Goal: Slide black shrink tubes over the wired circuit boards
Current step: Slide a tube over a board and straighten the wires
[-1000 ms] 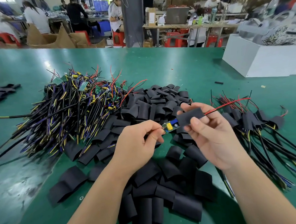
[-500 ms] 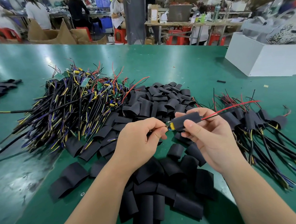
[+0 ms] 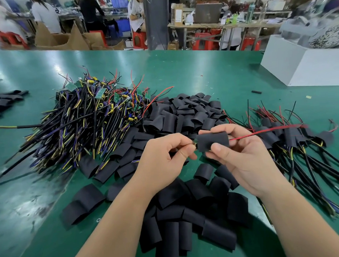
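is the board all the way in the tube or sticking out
Nearly all in: the shrink tube covers the circuit board, only its tip showing beside the left hand.

A glossy green worktable (image 3: pixel 200 67) is shown, scuffed pale at its near left. At left centre lies a tangled pile of wired circuit boards (image 3: pixel 89 120) with black, yellow and violet cables. Touching its right side, a heap of flattened black shrink tube pieces (image 3: pixel 183 115) is spread toward the near edge. At right, a fan of black-sleeved cables (image 3: pixel 295 141) is laid out. A white rectangular box (image 3: pixel 303 68) is set at far right, with a short black piece (image 3: pixel 256 92), possibly a tube offcut, near it. A small stack of black sleeves (image 3: pixel 0 101) is seen at the left edge.
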A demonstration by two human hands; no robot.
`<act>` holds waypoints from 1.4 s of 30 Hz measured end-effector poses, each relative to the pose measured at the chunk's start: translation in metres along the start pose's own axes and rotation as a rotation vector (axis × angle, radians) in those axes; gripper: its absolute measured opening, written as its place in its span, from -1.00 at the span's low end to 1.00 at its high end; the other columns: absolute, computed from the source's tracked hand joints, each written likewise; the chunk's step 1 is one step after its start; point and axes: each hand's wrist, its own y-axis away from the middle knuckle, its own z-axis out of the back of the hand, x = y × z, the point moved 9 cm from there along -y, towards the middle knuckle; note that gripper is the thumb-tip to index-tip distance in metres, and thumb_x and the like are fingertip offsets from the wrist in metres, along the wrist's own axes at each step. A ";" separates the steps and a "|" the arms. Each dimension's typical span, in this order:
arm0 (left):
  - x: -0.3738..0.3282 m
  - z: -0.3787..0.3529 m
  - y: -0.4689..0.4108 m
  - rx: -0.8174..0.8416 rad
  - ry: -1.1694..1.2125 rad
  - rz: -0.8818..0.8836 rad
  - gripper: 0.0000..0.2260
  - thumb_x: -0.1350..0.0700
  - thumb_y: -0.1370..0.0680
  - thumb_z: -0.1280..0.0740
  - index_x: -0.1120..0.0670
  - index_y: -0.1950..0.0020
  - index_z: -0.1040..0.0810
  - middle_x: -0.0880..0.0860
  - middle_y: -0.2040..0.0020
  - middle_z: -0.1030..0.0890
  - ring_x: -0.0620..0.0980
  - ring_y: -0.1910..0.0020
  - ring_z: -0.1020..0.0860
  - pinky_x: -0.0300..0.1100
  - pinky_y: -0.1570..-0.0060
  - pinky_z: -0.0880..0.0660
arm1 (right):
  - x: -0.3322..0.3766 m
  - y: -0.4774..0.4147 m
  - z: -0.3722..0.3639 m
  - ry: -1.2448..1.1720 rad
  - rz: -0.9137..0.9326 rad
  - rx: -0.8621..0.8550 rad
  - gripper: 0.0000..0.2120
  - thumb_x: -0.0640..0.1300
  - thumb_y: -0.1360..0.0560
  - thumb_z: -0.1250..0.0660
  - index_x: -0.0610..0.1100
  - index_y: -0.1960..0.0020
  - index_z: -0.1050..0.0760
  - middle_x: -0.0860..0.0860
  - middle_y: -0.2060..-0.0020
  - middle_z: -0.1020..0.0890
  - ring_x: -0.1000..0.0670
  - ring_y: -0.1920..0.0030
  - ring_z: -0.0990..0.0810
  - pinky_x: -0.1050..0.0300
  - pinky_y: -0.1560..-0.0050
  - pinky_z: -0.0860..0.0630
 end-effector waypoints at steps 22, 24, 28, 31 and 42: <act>0.016 0.001 0.000 0.059 -0.061 0.091 -0.90 0.04 -0.43 -0.38 -0.01 0.24 -0.66 -0.14 0.29 -0.66 -0.11 0.25 -0.62 -0.01 0.14 -0.56 | -0.012 -0.001 0.001 0.209 -0.004 -0.065 -0.80 -0.09 -0.36 -0.47 0.05 0.02 -0.63 -0.05 0.10 -0.71 0.05 0.17 -0.64 0.23 0.17 -0.56; 0.014 -0.001 0.000 0.052 -0.061 0.086 -0.93 0.06 -0.44 -0.39 -0.01 0.22 -0.66 -0.16 0.28 -0.66 -0.14 0.22 -0.62 -0.02 0.13 -0.56 | -0.014 -0.001 0.002 0.200 -0.012 -0.075 -0.78 -0.08 -0.36 -0.47 0.07 0.00 -0.63 -0.07 0.09 -0.70 0.01 0.13 -0.63 0.20 0.15 -0.56; 0.015 0.003 0.001 -0.016 -0.015 0.089 -0.96 0.07 -0.42 -0.42 0.02 0.18 -0.65 -0.15 0.28 -0.66 -0.20 0.25 -0.63 -0.05 0.13 -0.58 | -0.019 -0.001 -0.002 0.151 -0.036 -0.060 -0.65 -0.08 -0.31 -0.51 0.07 -0.08 -0.62 -0.11 0.09 -0.68 -0.10 0.13 -0.60 0.11 0.10 -0.55; 0.019 0.005 0.000 -0.045 0.005 0.100 -0.93 0.12 -0.41 -0.48 0.00 0.22 -0.62 -0.12 0.31 -0.65 -0.20 0.33 -0.62 -0.13 0.19 -0.58 | -0.025 0.000 -0.002 0.073 -0.082 -0.086 -0.55 -0.15 -0.30 -0.44 0.02 -0.19 -0.56 -0.10 0.12 -0.66 -0.08 0.17 -0.54 0.10 0.10 -0.53; 0.064 0.081 0.007 -0.472 -0.230 0.424 -0.81 -0.06 -0.55 -0.23 -0.03 0.15 -0.57 -0.13 0.24 -0.64 -0.14 0.17 -0.57 -0.27 0.23 -0.38 | 0.010 0.003 0.071 -0.417 -0.033 -0.561 -0.90 -0.16 -0.40 -0.37 -0.14 0.28 -0.56 -0.02 0.39 -0.60 0.04 0.32 -0.67 0.30 0.38 -0.53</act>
